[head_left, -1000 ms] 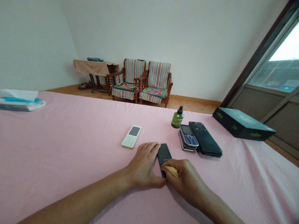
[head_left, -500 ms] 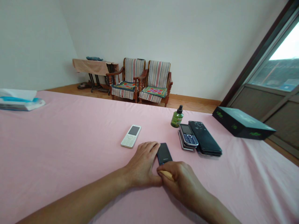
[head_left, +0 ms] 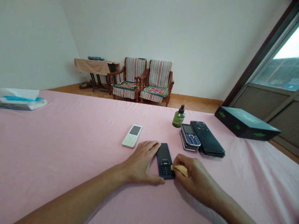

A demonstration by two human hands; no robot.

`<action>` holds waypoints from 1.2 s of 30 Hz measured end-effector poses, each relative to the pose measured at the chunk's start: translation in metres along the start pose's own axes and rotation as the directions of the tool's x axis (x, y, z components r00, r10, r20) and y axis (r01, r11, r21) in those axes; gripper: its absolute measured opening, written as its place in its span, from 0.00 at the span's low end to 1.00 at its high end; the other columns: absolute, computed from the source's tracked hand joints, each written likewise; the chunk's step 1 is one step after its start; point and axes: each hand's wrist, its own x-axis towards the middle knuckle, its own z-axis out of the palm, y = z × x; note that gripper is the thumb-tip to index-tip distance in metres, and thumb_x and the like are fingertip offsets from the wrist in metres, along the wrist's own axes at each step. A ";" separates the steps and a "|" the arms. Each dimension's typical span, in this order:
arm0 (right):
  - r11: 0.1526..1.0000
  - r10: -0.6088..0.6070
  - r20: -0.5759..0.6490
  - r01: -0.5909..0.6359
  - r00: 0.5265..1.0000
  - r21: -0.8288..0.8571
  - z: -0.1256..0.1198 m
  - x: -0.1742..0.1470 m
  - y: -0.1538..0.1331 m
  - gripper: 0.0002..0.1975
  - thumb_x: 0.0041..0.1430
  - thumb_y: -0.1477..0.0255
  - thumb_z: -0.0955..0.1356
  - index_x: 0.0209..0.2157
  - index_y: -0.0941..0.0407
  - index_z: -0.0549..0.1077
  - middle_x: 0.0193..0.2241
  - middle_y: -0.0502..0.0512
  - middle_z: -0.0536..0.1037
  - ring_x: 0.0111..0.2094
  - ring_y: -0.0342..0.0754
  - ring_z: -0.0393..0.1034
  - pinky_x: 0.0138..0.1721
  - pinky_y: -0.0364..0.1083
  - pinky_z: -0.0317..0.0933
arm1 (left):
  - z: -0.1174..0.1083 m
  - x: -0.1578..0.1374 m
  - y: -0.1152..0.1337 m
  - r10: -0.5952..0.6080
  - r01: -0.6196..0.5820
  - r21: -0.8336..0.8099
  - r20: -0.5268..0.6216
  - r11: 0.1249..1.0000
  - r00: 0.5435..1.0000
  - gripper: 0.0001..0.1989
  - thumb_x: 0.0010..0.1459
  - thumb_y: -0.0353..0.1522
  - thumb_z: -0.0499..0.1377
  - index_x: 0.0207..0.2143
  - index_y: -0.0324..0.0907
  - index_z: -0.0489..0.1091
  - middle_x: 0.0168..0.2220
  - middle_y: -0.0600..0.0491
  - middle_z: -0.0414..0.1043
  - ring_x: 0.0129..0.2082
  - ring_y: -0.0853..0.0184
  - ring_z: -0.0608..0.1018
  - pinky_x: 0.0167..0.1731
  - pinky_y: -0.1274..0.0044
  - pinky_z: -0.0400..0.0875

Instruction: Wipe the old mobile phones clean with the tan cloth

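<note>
A dark keypad phone (head_left: 165, 158) lies face up on the pink cloth, its screen pointing away from me. My left hand (head_left: 144, 161) braces it, fingertips at the top left corner and thumb along the near edge. In my right hand (head_left: 190, 174) is a bunched yellow cloth (head_left: 181, 169), pinched between thumb and fingers. A tip of that cloth touches the right side of the phone's keypad. Most of the cloth is hidden inside the fist. Beyond my left hand lies a white keypad phone (head_left: 132, 136), apart from both hands.
Right of centre, a blue keypad phone (head_left: 191, 135) tops a small stack beside stacked black phones (head_left: 206, 138). Behind them stands a green spray bottle (head_left: 178, 117). A black box (head_left: 247, 124) sits far right, a tissue pack (head_left: 23, 101) far left. Two chairs (head_left: 155, 77) stand beyond the table.
My right hand has moved right with the cloth, off the phone's lower half to its right edge, uncovering the keypad. My left hand stays on the phone. The view has shifted slightly.
</note>
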 end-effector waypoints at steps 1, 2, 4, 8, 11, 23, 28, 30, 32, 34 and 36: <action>1.000 0.015 0.022 -0.014 1.000 -0.016 -0.001 0.000 0.000 0.06 0.53 0.78 0.63 0.27 0.56 0.70 0.22 0.49 0.73 0.24 0.43 0.64 0.23 0.41 0.50 | 0.000 0.000 0.000 -0.004 0.004 0.003 0.005 1.000 1.000 0.57 0.38 0.50 0.71 0.64 0.33 0.54 0.64 0.36 0.54 0.63 0.46 0.58 0.62 0.60 0.53; 0.999 0.028 0.044 -0.027 0.999 -0.021 -0.002 0.000 0.001 0.07 0.52 0.79 0.63 0.26 0.57 0.71 0.22 0.49 0.74 0.24 0.44 0.65 0.24 0.41 0.50 | 0.000 0.000 0.000 -0.008 0.008 0.005 0.008 1.000 1.000 0.57 0.38 0.50 0.71 0.64 0.34 0.54 0.65 0.36 0.54 0.63 0.46 0.58 0.62 0.59 0.53; 0.999 0.044 0.075 -0.043 0.996 -0.013 -0.004 0.000 0.001 0.08 0.52 0.79 0.63 0.26 0.57 0.73 0.22 0.50 0.75 0.24 0.44 0.66 0.24 0.41 0.51 | 0.001 0.000 0.001 -0.011 0.011 0.005 0.011 1.000 1.000 0.57 0.38 0.50 0.71 0.64 0.35 0.54 0.65 0.37 0.54 0.63 0.46 0.58 0.62 0.59 0.53; 0.999 0.036 0.083 -0.035 0.996 -0.006 -0.007 -0.002 0.003 0.10 0.53 0.77 0.63 0.27 0.56 0.77 0.23 0.52 0.76 0.26 0.45 0.68 0.26 0.41 0.54 | 0.000 0.000 -0.001 0.003 -0.003 0.002 0.006 1.000 1.000 0.55 0.39 0.51 0.70 0.64 0.35 0.54 0.65 0.36 0.54 0.63 0.45 0.58 0.62 0.58 0.53; 1.000 0.011 0.064 -0.010 0.998 -0.009 -0.006 -0.003 0.005 0.11 0.54 0.76 0.64 0.27 0.56 0.78 0.23 0.52 0.77 0.26 0.46 0.69 0.26 0.41 0.54 | 0.001 0.000 -0.002 0.009 -0.009 0.007 0.008 1.000 1.000 0.55 0.40 0.52 0.69 0.65 0.36 0.53 0.65 0.37 0.53 0.63 0.45 0.58 0.62 0.58 0.53; 0.999 -0.034 0.042 0.034 0.999 -0.013 0.009 -0.001 -0.002 0.12 0.57 0.74 0.63 0.26 0.56 0.78 0.22 0.52 0.77 0.25 0.45 0.68 0.26 0.41 0.54 | 0.000 0.000 0.000 0.024 -0.024 0.020 0.003 1.000 1.000 0.55 0.40 0.52 0.69 0.64 0.36 0.53 0.64 0.36 0.54 0.63 0.46 0.59 0.61 0.58 0.54; 0.998 0.017 0.020 -0.016 1.000 -0.058 0.000 -0.001 0.001 0.11 0.56 0.74 0.64 0.26 0.56 0.78 0.23 0.53 0.78 0.26 0.46 0.69 0.26 0.41 0.54 | 0.002 0.000 -0.003 0.025 -0.025 0.015 -0.002 1.000 1.000 0.55 0.41 0.54 0.68 0.65 0.36 0.53 0.65 0.36 0.53 0.63 0.45 0.58 0.61 0.57 0.54; 0.997 0.029 0.011 -0.028 1.000 -0.075 0.000 -0.002 0.001 0.11 0.56 0.74 0.64 0.25 0.56 0.77 0.23 0.53 0.77 0.26 0.47 0.69 0.26 0.41 0.54 | 0.003 0.000 -0.004 0.024 -0.024 0.013 0.002 1.000 1.000 0.56 0.41 0.54 0.68 0.65 0.35 0.53 0.65 0.36 0.53 0.63 0.45 0.58 0.61 0.58 0.53; 0.997 0.020 0.014 -0.019 1.000 -0.080 0.003 -0.002 0.000 0.12 0.57 0.74 0.63 0.25 0.56 0.77 0.22 0.53 0.77 0.26 0.46 0.69 0.26 0.41 0.54 | 0.003 0.000 -0.004 0.024 -0.024 0.010 0.002 1.000 1.000 0.55 0.41 0.54 0.68 0.65 0.36 0.53 0.65 0.36 0.53 0.63 0.45 0.58 0.61 0.58 0.53; 0.997 0.003 0.022 -0.002 1.000 -0.072 0.008 -0.003 -0.002 0.13 0.58 0.73 0.63 0.25 0.56 0.77 0.22 0.53 0.77 0.26 0.46 0.70 0.26 0.41 0.54 | 0.002 0.000 -0.003 0.028 -0.028 0.005 0.002 1.000 1.000 0.55 0.41 0.54 0.68 0.65 0.37 0.53 0.65 0.36 0.53 0.63 0.45 0.58 0.61 0.57 0.53; 0.998 -0.010 0.033 0.012 0.999 -0.060 0.011 -0.002 -0.004 0.13 0.59 0.73 0.62 0.25 0.55 0.77 0.23 0.53 0.77 0.26 0.46 0.70 0.26 0.41 0.54 | 0.001 0.000 -0.002 0.035 -0.035 -0.001 -0.002 0.999 0.999 0.54 0.42 0.54 0.67 0.65 0.37 0.53 0.65 0.36 0.54 0.63 0.45 0.58 0.61 0.57 0.53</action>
